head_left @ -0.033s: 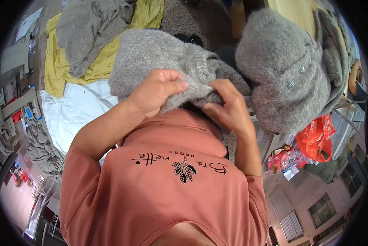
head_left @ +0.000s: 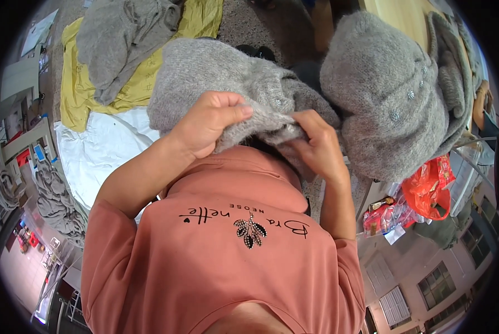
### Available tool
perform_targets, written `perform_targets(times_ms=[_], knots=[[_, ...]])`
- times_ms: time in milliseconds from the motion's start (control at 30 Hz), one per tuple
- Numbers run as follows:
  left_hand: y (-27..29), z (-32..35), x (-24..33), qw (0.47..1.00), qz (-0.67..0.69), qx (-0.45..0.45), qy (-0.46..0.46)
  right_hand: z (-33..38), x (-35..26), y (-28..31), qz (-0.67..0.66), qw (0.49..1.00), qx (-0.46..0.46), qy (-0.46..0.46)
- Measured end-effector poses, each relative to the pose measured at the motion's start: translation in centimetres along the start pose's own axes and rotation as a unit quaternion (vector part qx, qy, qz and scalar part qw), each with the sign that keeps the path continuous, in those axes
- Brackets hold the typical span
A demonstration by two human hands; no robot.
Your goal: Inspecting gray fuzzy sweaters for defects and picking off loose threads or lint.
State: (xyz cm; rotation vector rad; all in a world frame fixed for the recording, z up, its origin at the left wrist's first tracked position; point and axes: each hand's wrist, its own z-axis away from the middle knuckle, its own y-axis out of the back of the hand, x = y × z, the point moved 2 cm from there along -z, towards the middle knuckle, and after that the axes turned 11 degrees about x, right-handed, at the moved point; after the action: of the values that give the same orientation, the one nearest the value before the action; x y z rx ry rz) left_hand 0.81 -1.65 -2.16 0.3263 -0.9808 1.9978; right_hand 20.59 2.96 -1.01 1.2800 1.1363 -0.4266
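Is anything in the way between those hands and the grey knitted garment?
Nothing visible is: the left hand and right hand both pinch the grey knitted garment directly. The grey knit bundle lies off to the right, not between.

The knit garment (head_left: 208, 72) is mottled grey, the shirt (head_left: 210, 250) salmon-pink.

Floor, top centre (head_left: 235, 25): grey, dark-speckled, falling into deep shadow toward the right. Upper right, pale wood worktop (head_left: 397, 16), smooth face. Lower right: dull pale wall (head_left: 419, 259), windows (head_left: 437, 285) with dark panes, white ribbed panel (head_left: 394, 306) nearby. Lower left: pale pinkish tiled floor (head_left: 15, 273), brightly lit; metal frame (head_left: 74, 306) beside it. Light uneven, right side dimmer.
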Motion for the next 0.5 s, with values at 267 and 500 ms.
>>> perform_targets(times_ms=[267,500], knots=[[1.0,-0.9,1.7,0.997,0.07,0.013,-0.035,0.4,1.7,2.3,0.08,0.996,-0.018,-0.026],[1.9,-0.3,3.4,0.99,0.12,0.051,-0.055,1.0,2.1,3.0,0.154,0.985,0.072,0.001]])
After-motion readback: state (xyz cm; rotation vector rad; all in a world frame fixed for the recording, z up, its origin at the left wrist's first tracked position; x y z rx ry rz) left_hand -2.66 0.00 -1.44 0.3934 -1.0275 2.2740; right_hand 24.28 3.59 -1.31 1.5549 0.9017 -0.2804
